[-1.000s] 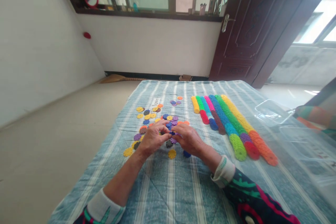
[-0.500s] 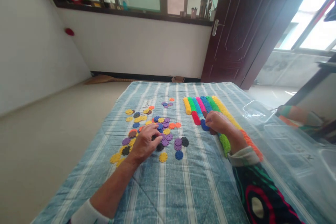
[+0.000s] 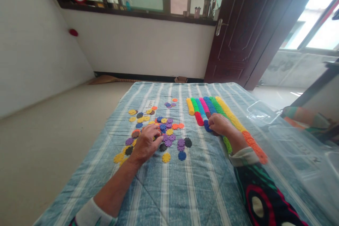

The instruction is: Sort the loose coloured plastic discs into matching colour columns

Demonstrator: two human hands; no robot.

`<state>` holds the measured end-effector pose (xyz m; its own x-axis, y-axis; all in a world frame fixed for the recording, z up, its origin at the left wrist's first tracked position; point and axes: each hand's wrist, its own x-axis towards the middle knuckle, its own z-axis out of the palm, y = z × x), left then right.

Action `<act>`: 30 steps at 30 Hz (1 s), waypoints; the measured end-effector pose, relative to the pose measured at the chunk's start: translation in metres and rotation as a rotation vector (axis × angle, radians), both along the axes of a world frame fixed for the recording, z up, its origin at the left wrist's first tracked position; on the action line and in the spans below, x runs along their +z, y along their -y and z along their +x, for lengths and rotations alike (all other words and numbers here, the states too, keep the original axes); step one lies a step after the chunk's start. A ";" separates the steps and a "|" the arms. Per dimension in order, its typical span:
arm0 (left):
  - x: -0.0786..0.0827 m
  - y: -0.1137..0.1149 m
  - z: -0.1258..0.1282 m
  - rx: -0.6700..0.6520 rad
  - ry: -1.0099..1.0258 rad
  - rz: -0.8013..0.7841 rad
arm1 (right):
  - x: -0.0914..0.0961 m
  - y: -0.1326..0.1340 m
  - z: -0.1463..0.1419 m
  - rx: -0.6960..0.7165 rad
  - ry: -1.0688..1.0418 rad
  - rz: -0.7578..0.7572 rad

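Observation:
Loose flower-shaped plastic discs (image 3: pixel 169 137) in yellow, purple, blue, orange and black lie scattered on a blue striped cloth (image 3: pixel 180 187). My left hand (image 3: pixel 145 143) rests among them, fingers curled down over the discs near the purple ones. To the right lie several long rows of stacked discs (image 3: pixel 225 116), sorted by colour. My right hand (image 3: pixel 218 124) is closed at the near end of the blue row (image 3: pixel 206 125), its fingertips pinched against the stack; whether a disc is between them is hidden.
Clear plastic containers (image 3: pixel 262 113) stand on the cloth's right side. A dark wooden door (image 3: pixel 251 28) and a window sill with bottles (image 3: pixel 206 5) are behind the table. Bare floor lies to the left.
My right hand left the loose pile and moved right to the near end of the blue row. My left hand stayed on the scattered discs. The camera view shifted slightly.

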<state>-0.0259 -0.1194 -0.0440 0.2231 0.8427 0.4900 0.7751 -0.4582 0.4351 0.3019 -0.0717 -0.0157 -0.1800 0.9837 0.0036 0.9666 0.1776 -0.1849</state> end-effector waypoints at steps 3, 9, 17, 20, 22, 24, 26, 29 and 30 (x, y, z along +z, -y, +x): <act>-0.002 -0.001 -0.002 0.026 0.002 -0.015 | 0.000 0.001 0.000 -0.001 0.003 0.009; -0.005 -0.003 -0.004 0.040 -0.011 -0.016 | -0.002 0.002 -0.001 0.014 0.014 0.024; -0.009 -0.004 -0.007 0.094 -0.063 0.016 | -0.011 -0.004 0.002 0.032 0.016 0.037; -0.010 -0.006 -0.009 0.100 -0.081 0.037 | -0.011 -0.005 0.001 0.040 -0.002 0.045; -0.011 -0.007 -0.008 0.100 -0.091 0.046 | -0.009 -0.004 -0.002 0.051 -0.022 0.057; -0.011 -0.009 -0.006 0.089 -0.108 0.050 | -0.006 -0.002 -0.009 0.069 -0.045 0.072; -0.010 -0.011 -0.003 0.073 -0.139 0.048 | -0.001 0.002 -0.018 0.093 -0.067 0.087; -0.009 -0.012 0.003 0.094 -0.187 0.021 | 0.006 0.010 -0.032 0.136 -0.096 0.100; -0.009 -0.012 0.005 0.110 -0.195 0.009 | 0.008 0.012 -0.036 0.151 -0.105 0.102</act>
